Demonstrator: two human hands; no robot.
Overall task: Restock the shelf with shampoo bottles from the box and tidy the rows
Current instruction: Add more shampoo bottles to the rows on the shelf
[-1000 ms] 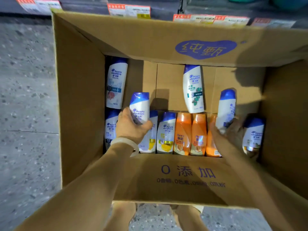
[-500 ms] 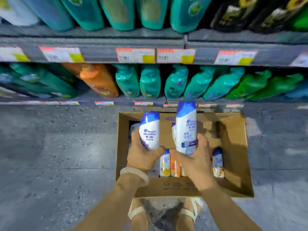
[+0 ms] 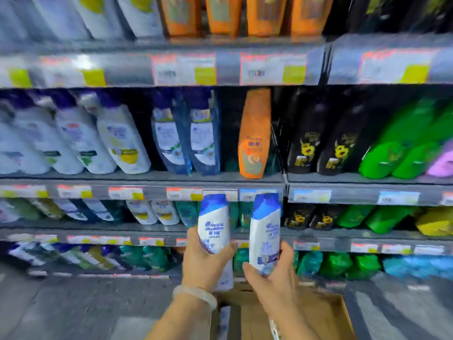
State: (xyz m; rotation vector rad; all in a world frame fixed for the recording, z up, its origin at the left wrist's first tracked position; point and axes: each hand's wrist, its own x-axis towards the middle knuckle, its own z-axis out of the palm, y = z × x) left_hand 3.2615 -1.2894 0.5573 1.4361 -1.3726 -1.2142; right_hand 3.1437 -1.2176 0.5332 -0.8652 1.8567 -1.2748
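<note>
Two white shampoo bottles with blue caps, upright, caps up, lower centre of frame, in front of the shelf edges; left bottle (image 3: 215,227) gripped low on its body by the left hand (image 3: 203,263), fingers wrapped round the lower half, thumb across the front, upper label and cap sticking out above the grip; right bottle (image 3: 265,231) held by the right hand (image 3: 274,273), fingers curled round its base and right side, most of the bottle standing clear above the hand; the two bottles side by side, near but apart; pale bangle (image 3: 195,294) on the left wrist; cardboard box (image 3: 326,315) open at bottom centre-right, below the hands, contents mostly hidden; shelf (image 3: 147,179) across mid frame with white bottles at left, blue ones in the middle, a single orange bottle (image 3: 255,133) centre-right, black then green bottles to the right; price tags (image 3: 183,192) along the shelf rails; whole frame motion-blurred; grey floor (image 3: 61,305) lower left.
</note>
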